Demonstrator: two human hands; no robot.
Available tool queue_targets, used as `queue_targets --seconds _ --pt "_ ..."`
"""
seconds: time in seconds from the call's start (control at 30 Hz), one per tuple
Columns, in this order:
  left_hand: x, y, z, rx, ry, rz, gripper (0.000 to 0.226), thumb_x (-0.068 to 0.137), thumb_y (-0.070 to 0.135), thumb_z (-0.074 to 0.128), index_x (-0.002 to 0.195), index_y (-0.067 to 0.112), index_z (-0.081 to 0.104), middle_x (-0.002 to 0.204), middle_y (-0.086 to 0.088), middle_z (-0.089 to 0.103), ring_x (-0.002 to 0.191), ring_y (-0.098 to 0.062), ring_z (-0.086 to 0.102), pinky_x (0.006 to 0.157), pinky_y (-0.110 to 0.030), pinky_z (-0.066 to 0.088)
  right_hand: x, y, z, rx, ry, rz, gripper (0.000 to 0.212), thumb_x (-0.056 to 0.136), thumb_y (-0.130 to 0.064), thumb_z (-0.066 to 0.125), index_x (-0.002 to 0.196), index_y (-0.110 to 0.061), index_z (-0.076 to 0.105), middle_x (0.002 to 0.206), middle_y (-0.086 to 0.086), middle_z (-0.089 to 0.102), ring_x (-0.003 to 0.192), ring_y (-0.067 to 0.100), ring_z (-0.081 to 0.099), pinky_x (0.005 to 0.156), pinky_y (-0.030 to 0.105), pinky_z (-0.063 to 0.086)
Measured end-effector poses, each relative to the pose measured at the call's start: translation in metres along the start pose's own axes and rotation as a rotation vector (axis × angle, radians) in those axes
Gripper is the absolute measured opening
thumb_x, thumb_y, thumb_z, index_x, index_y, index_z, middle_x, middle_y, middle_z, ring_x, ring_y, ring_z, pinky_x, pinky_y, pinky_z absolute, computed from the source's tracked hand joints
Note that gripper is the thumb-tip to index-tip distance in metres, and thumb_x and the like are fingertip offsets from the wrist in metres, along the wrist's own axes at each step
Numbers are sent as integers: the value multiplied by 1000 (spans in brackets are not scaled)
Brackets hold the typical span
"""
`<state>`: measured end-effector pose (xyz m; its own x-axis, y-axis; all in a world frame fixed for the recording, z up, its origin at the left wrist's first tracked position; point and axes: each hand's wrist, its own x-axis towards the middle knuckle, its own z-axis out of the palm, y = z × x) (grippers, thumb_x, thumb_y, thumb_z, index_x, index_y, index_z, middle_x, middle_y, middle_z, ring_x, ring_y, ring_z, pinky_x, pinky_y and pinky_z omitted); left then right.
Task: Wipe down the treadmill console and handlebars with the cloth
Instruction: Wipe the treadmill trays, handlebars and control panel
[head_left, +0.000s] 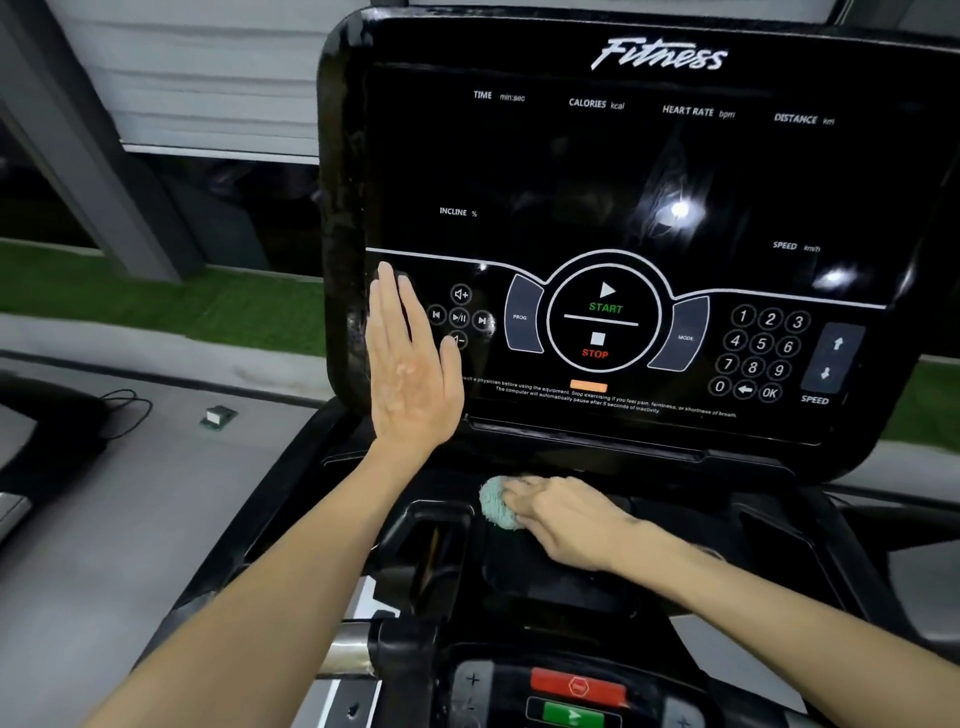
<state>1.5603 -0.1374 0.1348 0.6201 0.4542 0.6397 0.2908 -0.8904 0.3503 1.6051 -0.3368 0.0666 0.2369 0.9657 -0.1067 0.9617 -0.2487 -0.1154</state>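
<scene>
Left hand (410, 364) lies flat and released, fingers straight, against the lower left edge of the console (623, 171). Right hand (566, 519) grasps the cloth (496, 504), pressing it onto the black tray (545, 582) just below the console. Pale green and bunched up, the cloth looks blurred.

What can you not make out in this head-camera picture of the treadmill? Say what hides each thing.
- Head view: the cloth lies partly under the right hand; blur hides whether that hand grips or presses it.
- Head view: the volume-down button is partly covered by the left hand.
- Head view: the warning text is too small to read.
- Head view: the green button is cut off by the bottom edge.
</scene>
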Motion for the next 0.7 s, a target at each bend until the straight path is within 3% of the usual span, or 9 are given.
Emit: queue_targets --seconds 0.13,0.2,0.3,0.37,0.47,0.57,0.7 --pt "0 0 1 -6 1 2 68 99 23 40 152 -8 10 162 -24 3 150 -36 6 123 -44 15 -20 -6 -4 262 -130 -264 25 97 -19 50 115 -8 65 136 3 56 129 24 48 103 41 44" --pt "0 0 0 -14 1 -1 67 99 22 39 152 -7 10 162 -23 4 150 -35 6 122 -45 16 -25 -6 -5 358 -218 -254 27 97 -18 54 120 -10 65 137 2 54 133 18 44 107 39 40" --pt "0 0 0 -17 14 7 67 99 22 39 152 -8 11 161 -24 5 150 -36 7 123 -43 14 -16 -4 -4 223 -200 -245 28 93 -12 53 118 -16 65 136 -3 56 126 24 52 95 41 49" --pt "0 0 0 -10 18 15 67 99 22 39 151 -9 12 161 -24 5 150 -36 7 123 -42 13 -9 0 1 115 -78 -187 37 84 0 49 116 -14 62 135 -1 55 123 27 52 88 41 51" --pt "0 -1 0 -11 12 12 66 99 22 38 152 -8 11 161 -24 4 150 -35 6 123 -43 12 -12 7 5 109 93 28 49 81 8 43 124 -11 56 146 0 45 130 24 48 95 38 49" --pt "0 -2 0 -29 14 13 66 99 21 38 151 -8 11 161 -24 4 150 -36 6 122 -47 14 -32 20 7 110 103 91 52 81 7 43 124 -18 56 149 -8 40 130 18 48 96 32 47" --pt "-1 -2 1 -22 16 17 66 99 21 38 151 -9 12 161 -25 5 150 -37 7 122 -47 15 -73 47 10 135 58 145 37 80 5 45 102 -23 55 145 -12 45 127 17 51 87 37 52"
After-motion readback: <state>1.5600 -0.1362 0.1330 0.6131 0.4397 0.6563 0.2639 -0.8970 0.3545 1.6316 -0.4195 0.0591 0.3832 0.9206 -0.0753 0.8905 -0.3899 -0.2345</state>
